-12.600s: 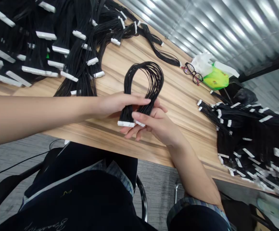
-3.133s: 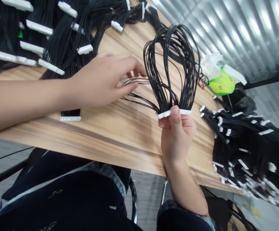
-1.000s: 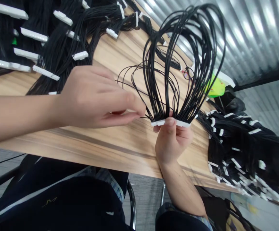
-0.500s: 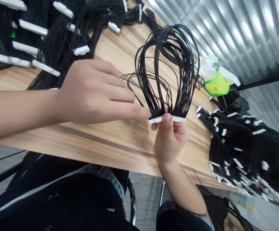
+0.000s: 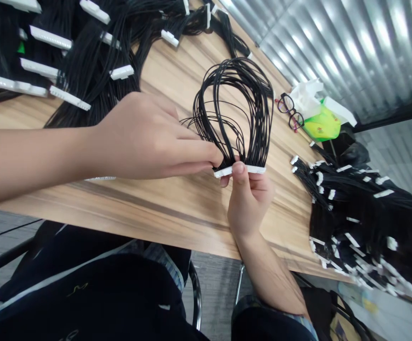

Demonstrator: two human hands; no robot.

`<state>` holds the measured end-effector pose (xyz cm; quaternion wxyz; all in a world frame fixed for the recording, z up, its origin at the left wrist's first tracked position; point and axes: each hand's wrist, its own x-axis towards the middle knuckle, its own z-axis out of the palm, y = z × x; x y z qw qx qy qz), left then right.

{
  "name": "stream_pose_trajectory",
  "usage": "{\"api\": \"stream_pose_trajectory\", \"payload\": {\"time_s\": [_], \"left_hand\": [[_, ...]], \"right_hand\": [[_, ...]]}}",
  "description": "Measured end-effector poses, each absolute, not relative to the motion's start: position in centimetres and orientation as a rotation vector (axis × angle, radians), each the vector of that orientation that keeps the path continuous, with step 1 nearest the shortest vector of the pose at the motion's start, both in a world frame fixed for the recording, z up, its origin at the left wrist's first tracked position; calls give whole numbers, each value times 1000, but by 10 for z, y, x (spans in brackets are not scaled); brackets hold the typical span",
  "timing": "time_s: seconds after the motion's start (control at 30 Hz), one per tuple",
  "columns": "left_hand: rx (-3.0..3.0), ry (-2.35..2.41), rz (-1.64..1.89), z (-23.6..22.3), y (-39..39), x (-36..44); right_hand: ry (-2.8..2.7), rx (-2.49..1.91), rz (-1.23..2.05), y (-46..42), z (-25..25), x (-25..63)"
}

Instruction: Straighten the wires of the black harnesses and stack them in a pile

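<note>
A wire harness (image 5: 263,123) of looped black wires rises in an arch from a white connector strip (image 5: 256,169). My right hand (image 5: 249,203) grips the strip from below, its thumb pressed on the strip's middle. Reaching in from the left, my left hand (image 5: 159,137) has its fingers closed at the base of the wires, by the strip's left end. The fingertips are partly hidden among the wires, so how many wires they pinch does not show. A few thin wires stick out to the left behind that hand.
Black wire bundles with white connectors (image 5: 51,37) cover the table's left back. Another pile of harnesses (image 5: 372,213) lies on the right. Glasses (image 5: 291,111) and a green-yellow packet (image 5: 322,124) sit by the corrugated metal wall (image 5: 319,42). The wooden table (image 5: 149,208) ends before my lap.
The harness and my right hand have shifted slightly left, and the wire arch has dropped lower. My left index finger, straight before, is now bent onto the wires. The glasses have come into fuller view.
</note>
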<state>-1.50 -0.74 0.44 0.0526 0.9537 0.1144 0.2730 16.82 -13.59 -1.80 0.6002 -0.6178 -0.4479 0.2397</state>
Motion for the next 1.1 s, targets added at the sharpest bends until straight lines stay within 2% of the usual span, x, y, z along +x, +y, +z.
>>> {"api": "stream_pose_trajectory", "payload": {"time_s": [0.2, 0.43, 0.7, 0.9, 1.1], "left_hand": [[3011, 277, 973, -3, -9, -13], [3041, 51, 1453, 7, -5, -16], [2708, -157, 1147, -3, -17, -20], [2431, 625, 905, 1, -10, -15], [2368, 774, 794, 5, 1, -12]], "right_hand": [[-1094, -1526, 558, -136, -17, 167], [-989, -1482, 554, -131, -14, 174], [-910, -1428, 425, -127, -11, 181], [-913, -1316, 443, -130, -11, 178], [-952, -1383, 509, -133, -12, 173]]}}
